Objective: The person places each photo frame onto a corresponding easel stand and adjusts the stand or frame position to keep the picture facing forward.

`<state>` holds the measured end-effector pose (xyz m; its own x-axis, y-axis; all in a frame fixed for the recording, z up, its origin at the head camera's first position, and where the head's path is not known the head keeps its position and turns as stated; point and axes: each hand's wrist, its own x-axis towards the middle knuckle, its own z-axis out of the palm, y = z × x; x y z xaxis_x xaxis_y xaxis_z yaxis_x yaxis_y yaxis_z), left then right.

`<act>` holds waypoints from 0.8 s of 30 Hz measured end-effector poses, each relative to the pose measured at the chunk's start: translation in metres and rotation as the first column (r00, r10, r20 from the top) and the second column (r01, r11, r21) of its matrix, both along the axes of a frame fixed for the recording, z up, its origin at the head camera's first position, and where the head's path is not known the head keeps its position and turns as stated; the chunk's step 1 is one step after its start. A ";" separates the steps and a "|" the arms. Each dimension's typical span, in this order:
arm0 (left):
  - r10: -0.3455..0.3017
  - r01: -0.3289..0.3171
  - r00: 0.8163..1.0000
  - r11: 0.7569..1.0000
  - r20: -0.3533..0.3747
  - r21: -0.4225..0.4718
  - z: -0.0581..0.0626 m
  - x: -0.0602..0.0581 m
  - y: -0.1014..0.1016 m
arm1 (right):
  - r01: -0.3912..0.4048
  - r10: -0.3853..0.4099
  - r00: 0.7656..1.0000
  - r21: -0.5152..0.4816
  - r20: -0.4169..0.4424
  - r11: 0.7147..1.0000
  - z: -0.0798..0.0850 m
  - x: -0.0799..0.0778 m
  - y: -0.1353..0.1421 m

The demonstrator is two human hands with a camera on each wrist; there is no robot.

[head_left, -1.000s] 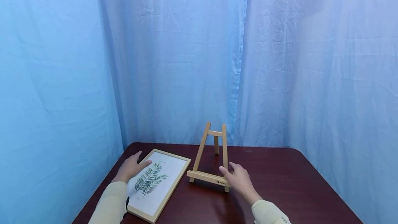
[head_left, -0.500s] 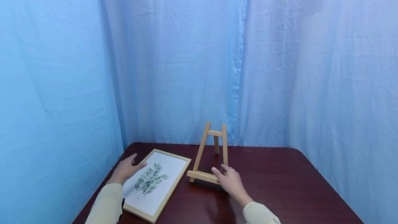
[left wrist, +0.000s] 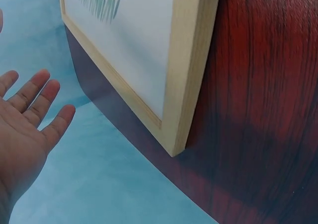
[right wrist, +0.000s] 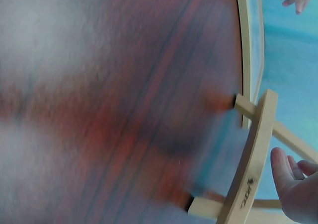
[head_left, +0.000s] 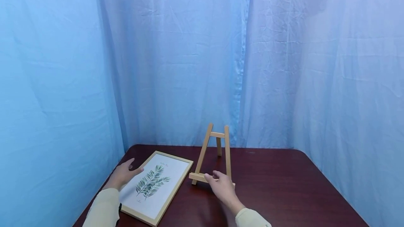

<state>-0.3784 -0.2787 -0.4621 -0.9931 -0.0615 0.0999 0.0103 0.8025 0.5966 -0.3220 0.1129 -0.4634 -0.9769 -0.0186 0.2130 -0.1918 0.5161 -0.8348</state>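
Observation:
A framed picture (head_left: 176, 188) with green leaves on white lies flat on the table, left of a small wooden easel (head_left: 203, 150) that stands upright. Over the picture's left edge hovers my left hand (head_left: 121, 175), fingers spread and holding nothing. In the left wrist view that hand (left wrist: 25, 119) is apart from the frame's pale wood border (left wrist: 186, 60). My right hand (head_left: 222, 186) is in front of the easel's ledge and hides part of it. The right wrist view has its fingers (right wrist: 282, 169) beside the ledge (right wrist: 251, 169), with a small gap and nothing gripped.
The dark red-brown table (head_left: 277, 192) has rounded far corners. Pale blue curtains (head_left: 189, 62) hang behind it and along both sides. Table surface extends to the right of the easel.
My right hand has moved left and slightly toward me, across the easel's ledge. My left hand has drifted left and down toward the picture's outer edge. Picture and easel stay in place.

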 end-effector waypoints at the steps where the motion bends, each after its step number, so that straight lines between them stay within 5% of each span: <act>1: -0.003 0.003 1.000 1.000 -0.003 0.002 -0.001 0.000 -0.002 | -0.012 0.012 1.000 -0.007 0.003 1.000 -0.001 0.001 -0.002; 11: -0.010 0.009 1.000 0.999 0.002 0.041 -0.005 0.003 -0.011 | -0.044 0.045 0.999 -0.074 0.012 0.996 -0.008 0.008 -0.030; 24: -0.035 0.035 0.999 0.996 0.001 0.078 -0.012 0.005 -0.025 | 0.054 -0.053 0.999 -0.129 0.008 0.990 -0.017 0.020 -0.068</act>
<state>-0.3738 -0.3039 -0.4743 -0.9950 -0.0339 0.0939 0.0364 0.7529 0.6572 -0.3021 0.0449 -0.4808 -0.9767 0.0615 0.2057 -0.1627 0.4130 -0.8961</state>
